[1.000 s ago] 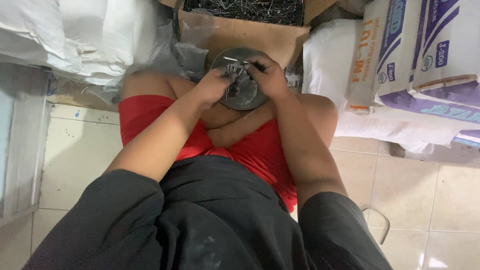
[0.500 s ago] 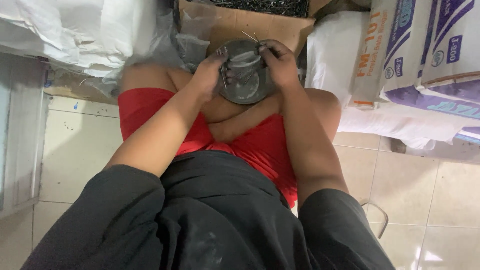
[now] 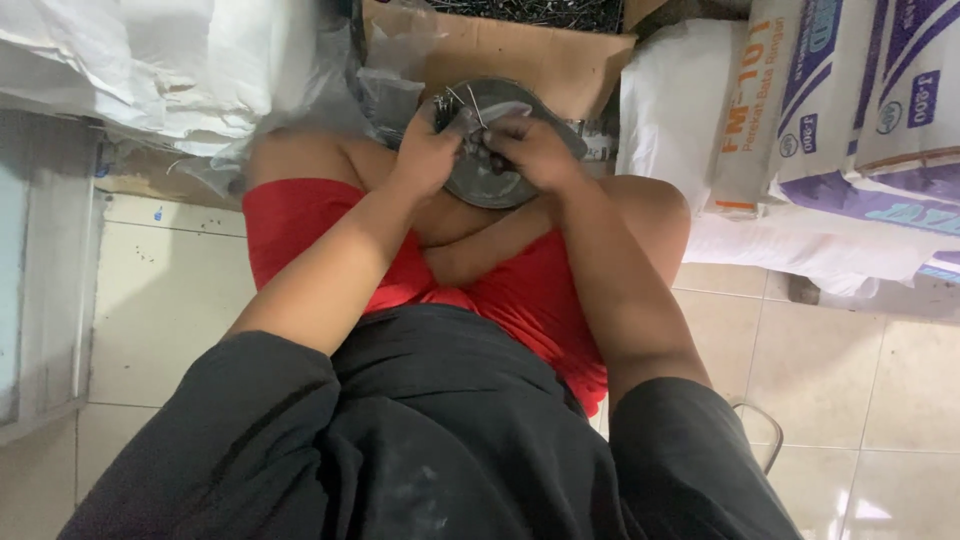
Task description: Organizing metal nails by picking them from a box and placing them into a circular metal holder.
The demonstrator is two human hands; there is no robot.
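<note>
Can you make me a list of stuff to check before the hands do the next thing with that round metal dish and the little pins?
1. Left hand on the round metal dish: ok, it grips the left edge.
2. Right hand on the dish: ok, it rests over the top.
3. Dish steady: ok, it sits on the crossed legs in red shorts.
4. Thin metal pins held safely: cannot tell, fingers hide them.
5. Cardboard box close by: ok, just behind the dish.
6. White sacks out of the way: ok, off to the side.
</note>
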